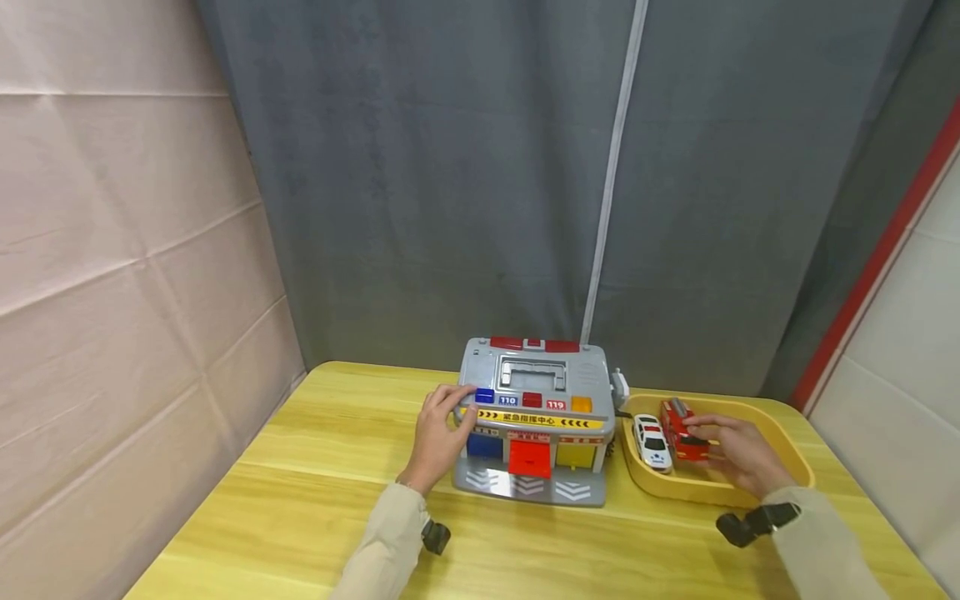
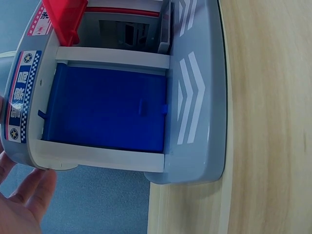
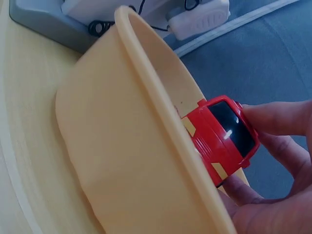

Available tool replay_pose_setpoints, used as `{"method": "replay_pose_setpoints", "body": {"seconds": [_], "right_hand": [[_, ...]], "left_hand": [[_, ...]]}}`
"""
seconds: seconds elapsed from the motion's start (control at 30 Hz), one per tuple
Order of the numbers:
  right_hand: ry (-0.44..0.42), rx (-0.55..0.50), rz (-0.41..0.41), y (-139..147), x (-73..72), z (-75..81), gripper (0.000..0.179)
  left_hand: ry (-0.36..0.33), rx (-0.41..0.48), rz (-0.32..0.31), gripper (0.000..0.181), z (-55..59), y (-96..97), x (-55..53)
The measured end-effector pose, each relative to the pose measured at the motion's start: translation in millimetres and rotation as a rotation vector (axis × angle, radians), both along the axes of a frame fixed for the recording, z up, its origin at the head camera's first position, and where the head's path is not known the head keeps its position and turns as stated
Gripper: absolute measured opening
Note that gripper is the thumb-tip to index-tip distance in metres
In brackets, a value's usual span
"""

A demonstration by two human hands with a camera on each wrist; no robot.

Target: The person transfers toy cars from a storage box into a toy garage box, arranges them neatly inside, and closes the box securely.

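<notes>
In the head view my left hand (image 1: 438, 435) rests at the left front corner of a grey toy emergency station (image 1: 472, 367), one fingertip beside the blue roof button (image 1: 484, 396). Close up, the left wrist view shows fingers against the station's side, below a lowered blue garage door (image 2: 107, 107). The red door (image 2: 68, 19) beside it tilts outward from its opening. On the right, my right hand (image 1: 738, 454) pinches a red toy fire truck (image 1: 681, 433) between thumb and fingers, inside a yellow tray (image 1: 797, 454). A white toy police car (image 1: 651, 442) lies left of the truck.
The station and tray stand side by side on a wooden table (image 1: 300, 508). A small white handset (image 3: 202, 19) with a dark cord hangs on the station's right side, by the tray rim. Behind the table hangs a grey curtain (image 1: 435, 183).
</notes>
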State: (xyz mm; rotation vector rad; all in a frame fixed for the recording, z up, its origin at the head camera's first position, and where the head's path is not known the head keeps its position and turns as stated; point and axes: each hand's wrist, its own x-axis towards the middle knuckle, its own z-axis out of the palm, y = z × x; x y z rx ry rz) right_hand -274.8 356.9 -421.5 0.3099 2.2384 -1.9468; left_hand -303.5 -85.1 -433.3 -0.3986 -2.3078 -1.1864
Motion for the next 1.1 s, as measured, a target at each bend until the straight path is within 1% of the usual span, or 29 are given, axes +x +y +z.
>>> {"method": "replay_pose_setpoints", "body": {"seconds": [0.17,0.27,0.4,0.47,0.57,0.67,0.9,1.1], "right_hand": [[0.033,0.031,-0.013,-5,3.6,3.1,0.025],[0.067,0.042,-0.004,-9,7.3,4.5,0.023],[0.107,0.007,0.015,-14,12.1,6.7,0.021],[0.119,-0.031,0.029,-17,14.4,7.7,0.021],[0.119,-0.073,0.036,-20,18.3,9.3,0.02],[0.111,-0.092,0.033,-24,21.8,10.1,0.02],[0.106,-0.07,-0.007,-31,28.4,11.1,0.019],[0.107,-0.042,-0.019,-37,34.1,11.5,0.016]], "left_hand": [[-0.009,-0.003,0.0,0.03,0.2,-0.3,1.2],[-0.014,-0.004,0.002,0.03,0.2,-0.6,1.4],[-0.015,-0.004,0.001,0.03,0.8,-0.5,1.6],[-0.016,-0.003,0.001,0.03,1.0,-0.3,1.6],[-0.025,-0.002,0.0,0.03,0.7,-0.3,1.3],[-0.024,-0.003,-0.001,0.03,0.2,-0.4,0.4],[-0.023,-0.008,0.003,0.03,-0.5,-1.0,-0.6],[-0.022,-0.01,0.001,0.03,-0.5,-1.2,-0.7]]}}
